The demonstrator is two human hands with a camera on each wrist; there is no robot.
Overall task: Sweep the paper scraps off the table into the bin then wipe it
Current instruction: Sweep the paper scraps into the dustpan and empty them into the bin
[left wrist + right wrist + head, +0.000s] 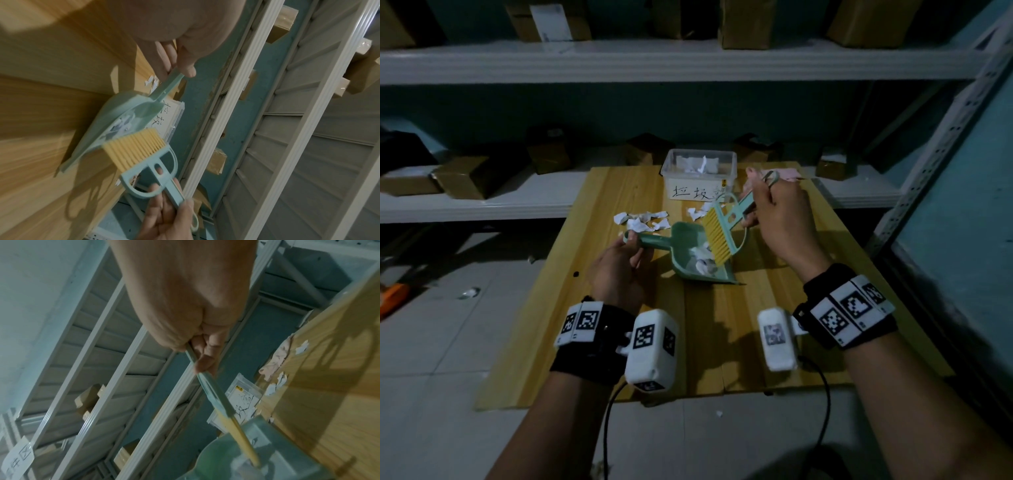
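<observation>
My left hand (621, 263) grips the handle of a mint green dustpan (688, 255) held just above the wooden table (774, 308). White paper scraps (703, 262) lie inside the pan. My right hand (779, 219) grips the handle of a small green brush with yellow bristles (717, 236), whose tips reach into the pan. More paper scraps (642, 221) lie on the table behind the pan. A clear plastic bin (700, 171) with a handwritten label stands at the table's far edge and holds some scraps. In the left wrist view the dustpan (123, 123) and the brush (135, 149) meet.
A pink cloth (782, 174) lies at the table's far right corner, right of the bin. White metal shelves (482, 198) with cardboard boxes (465, 176) run behind the table. A shelf upright (945, 137) stands to the right. Tiled floor (448, 342) lies to the left.
</observation>
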